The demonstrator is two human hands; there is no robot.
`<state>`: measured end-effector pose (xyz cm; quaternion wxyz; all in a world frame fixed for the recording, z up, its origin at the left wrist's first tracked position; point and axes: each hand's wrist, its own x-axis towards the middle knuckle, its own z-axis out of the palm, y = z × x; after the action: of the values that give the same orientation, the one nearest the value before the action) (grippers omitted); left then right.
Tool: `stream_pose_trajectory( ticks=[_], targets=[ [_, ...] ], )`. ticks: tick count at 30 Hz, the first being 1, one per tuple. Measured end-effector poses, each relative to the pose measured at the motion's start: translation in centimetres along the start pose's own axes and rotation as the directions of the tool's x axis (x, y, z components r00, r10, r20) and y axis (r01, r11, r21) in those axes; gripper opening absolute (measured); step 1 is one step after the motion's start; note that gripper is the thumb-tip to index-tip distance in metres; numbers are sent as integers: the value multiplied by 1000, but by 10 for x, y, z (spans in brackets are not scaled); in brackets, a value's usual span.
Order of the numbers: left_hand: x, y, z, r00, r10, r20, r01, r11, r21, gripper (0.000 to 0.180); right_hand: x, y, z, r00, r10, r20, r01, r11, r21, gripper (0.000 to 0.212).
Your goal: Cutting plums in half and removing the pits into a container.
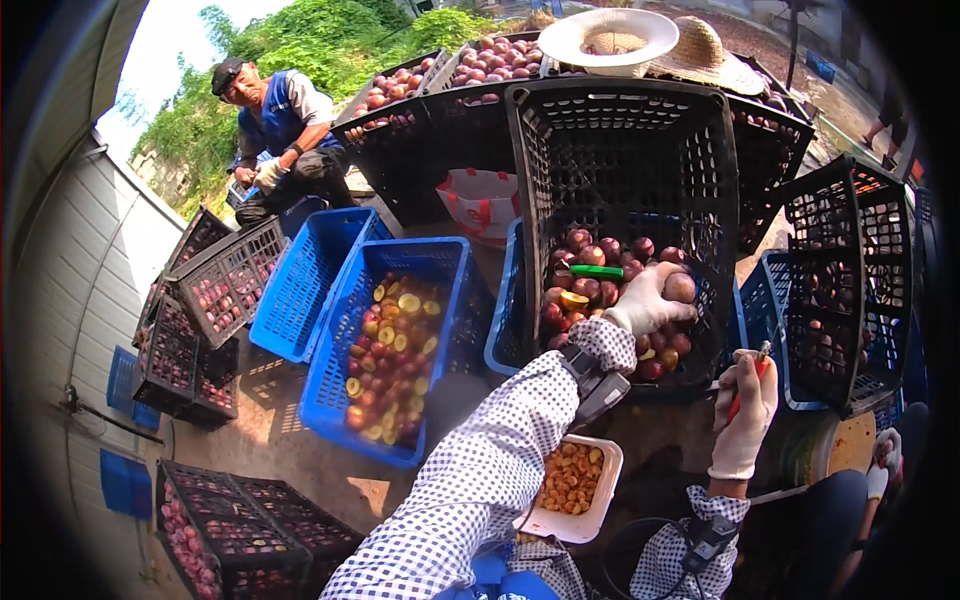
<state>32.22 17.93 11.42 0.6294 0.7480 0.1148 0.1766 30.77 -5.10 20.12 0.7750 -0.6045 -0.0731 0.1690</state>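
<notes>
My left hand (650, 303), in a white glove, reaches into a black slatted crate (625, 100) tilted in front of me. Its fingers close round a reddish-purple plum (679, 288). Whole plums (587, 291) lie about it, with a cut yellow half (573, 301) and a bright green handle (597, 271) on top. My right hand (745, 410), also gloved, is held up right of the crate, wrapped round a red-handled tool (735, 408) with a metal end; its working end is hard to make out. Below the crate, a white tray (612, 470) holds small orange-brown pits.
A blue crate (310, 400) of halved plums stands left, beside another blue crate (300, 310). Black crates of fruit (230, 530) are stacked at far left; more crates (850, 290) stand right. Straw hats (705, 60) top the back crates. A person (280, 120) sits back left.
</notes>
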Motion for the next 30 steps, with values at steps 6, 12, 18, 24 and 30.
stream_pose_trajectory(
  ticks=[6, 12, 18, 24, 30],
  targets=[
    [-119, 62, -49, 983, -8, 181, 123, 763, -635, 47, -21, -22, -14, 963, -217, 161, 117, 872, 476, 26],
    [-215, 112, -75, 948, -268, 169, 305, 623, -720, 45, -167, -120, -112, 702, -455, 548, 180, 857, 483, 35],
    [-272, 79, -84, 935, -334, 119, 335, 725, -601, 47, -116, -106, -121, 743, 622, 246, -310, 646, -698, 41],
    [-285, 96, 6, 880, -224, 418, 441, 712, -546, 57, -37, -72, -234, 982, 152, -114, -159, 986, -57, 45],
    [-322, 122, -29, 893, -201, 402, 391, 787, -477, 66, 33, -1, -139, 977, 213, 2, -213, 977, 2, 40]
  ],
)
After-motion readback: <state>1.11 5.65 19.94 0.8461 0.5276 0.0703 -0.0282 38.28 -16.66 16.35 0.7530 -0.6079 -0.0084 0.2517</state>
